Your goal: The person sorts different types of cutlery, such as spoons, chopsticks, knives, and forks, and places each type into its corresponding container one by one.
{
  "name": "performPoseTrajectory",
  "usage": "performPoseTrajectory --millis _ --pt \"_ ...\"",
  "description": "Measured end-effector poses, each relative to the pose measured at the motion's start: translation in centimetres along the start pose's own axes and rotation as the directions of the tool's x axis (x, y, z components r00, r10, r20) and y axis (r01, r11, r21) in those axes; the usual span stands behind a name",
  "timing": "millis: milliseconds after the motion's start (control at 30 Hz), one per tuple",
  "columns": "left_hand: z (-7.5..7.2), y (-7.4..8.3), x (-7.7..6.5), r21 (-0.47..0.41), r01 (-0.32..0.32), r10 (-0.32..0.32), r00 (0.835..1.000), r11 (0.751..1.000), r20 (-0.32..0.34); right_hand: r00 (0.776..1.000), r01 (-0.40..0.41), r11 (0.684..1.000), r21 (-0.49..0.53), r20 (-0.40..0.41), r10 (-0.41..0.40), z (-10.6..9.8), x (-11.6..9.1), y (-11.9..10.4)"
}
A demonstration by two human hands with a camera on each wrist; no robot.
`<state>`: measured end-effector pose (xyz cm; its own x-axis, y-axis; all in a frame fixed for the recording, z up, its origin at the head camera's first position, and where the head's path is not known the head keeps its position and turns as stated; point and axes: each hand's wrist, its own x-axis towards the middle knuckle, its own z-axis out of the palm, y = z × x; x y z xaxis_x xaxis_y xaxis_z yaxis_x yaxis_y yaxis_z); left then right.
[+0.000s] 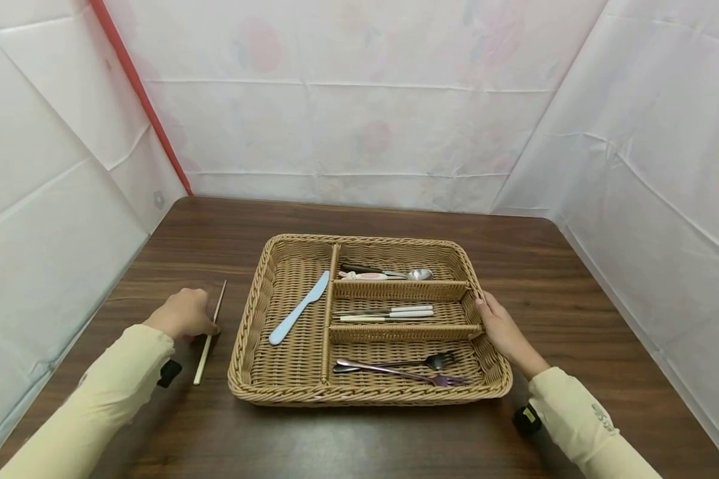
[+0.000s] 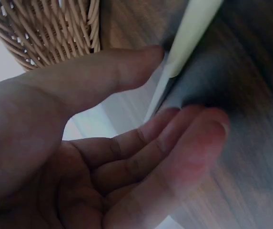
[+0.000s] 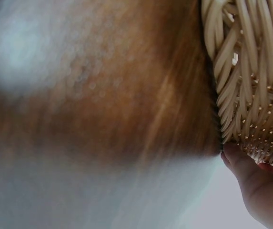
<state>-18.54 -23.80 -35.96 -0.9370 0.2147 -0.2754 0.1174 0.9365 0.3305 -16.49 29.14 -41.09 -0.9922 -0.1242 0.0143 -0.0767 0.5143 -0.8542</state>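
My left hand [image 1: 186,314] is over a chopstick [image 1: 202,362] that lies on the table, left of a wicker basket. In the left wrist view the cream end of the chopstick passes between my thumb and loosely bent fingers; the thumb tip is at its side and the fingers look apart from it. My right hand [image 1: 503,332] grips the right rim of the basket [image 1: 359,397]. Inside the basket, a light blue knife [image 1: 296,315] lies in the left compartment. Chopsticks [image 1: 410,311] lie in the middle right compartment.
Spoons [image 1: 419,274] lie in the basket's back right compartment, and two forks [image 1: 443,380], one dark and one purple, in the front right one. The brown wooden table [image 1: 359,439] has white sheeting [image 1: 347,133] behind it and at both sides.
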Motion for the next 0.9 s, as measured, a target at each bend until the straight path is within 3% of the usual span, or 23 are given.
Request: performPoseTrajectory --millis 233,467,733,900 --pt "0.2 0.0 -0.2 -0.127 0.024 -0.017 0.998 0.992 0.059 1.000 0.007 1.000 0.004 0.007 -0.007 0.0 0.1 0.0" --pt "0.5 0.0 0.0 -0.157 0.060 -0.051 0.997 0.986 0.059 1.000 -0.004 1.000 0.016 0.013 0.004 0.0 0.1 0.1" --pt "0.3 -0.1 0.1 -0.116 0.056 -0.053 0.998 0.992 0.025 1.000 -0.006 1.000 0.000 0.002 0.006 0.0 0.3 0.2" --pt "-1.2 0.4 0.3 -0.035 -0.013 0.012 1.000 0.999 -0.020 1.000 -0.016 1.000 -0.003 0.005 0.016 0.0 0.2 0.2"
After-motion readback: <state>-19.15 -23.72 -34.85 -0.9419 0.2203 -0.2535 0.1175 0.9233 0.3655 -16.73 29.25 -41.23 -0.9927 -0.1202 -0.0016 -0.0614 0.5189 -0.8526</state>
